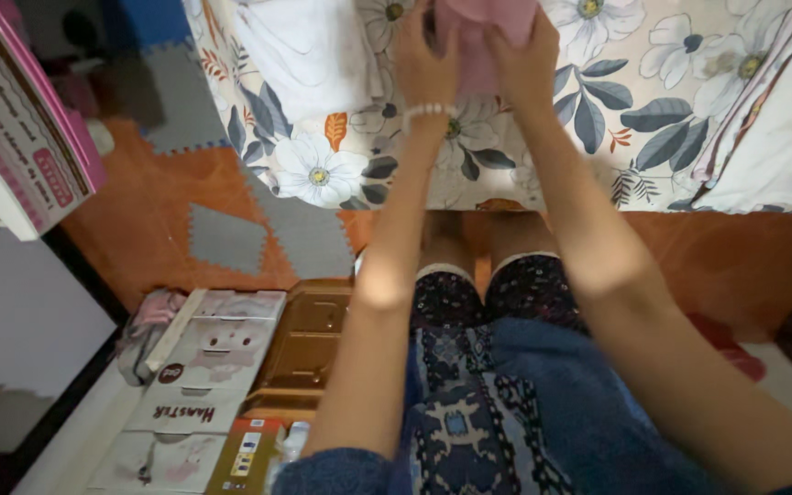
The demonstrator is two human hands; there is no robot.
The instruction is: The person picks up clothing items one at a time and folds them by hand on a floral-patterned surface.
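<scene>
Both hands, left hand (422,57) and right hand (526,57), grips clamped on pink cloth (483,37), floral bedsheet (616,101) edge below wrists.

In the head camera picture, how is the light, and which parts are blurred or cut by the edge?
Head view: soft indoor light, no hard glare; the left hand and right hand grip a pink cloth that the top edge cuts off; the forearms look long from the wide lens; the flowered bedsheet is fairly sharp; the cardboard box is dimmer and slightly soft.

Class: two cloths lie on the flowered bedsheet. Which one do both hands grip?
The pink cloth, pinched between left hand and right hand; the white cloth lies untouched.
</scene>
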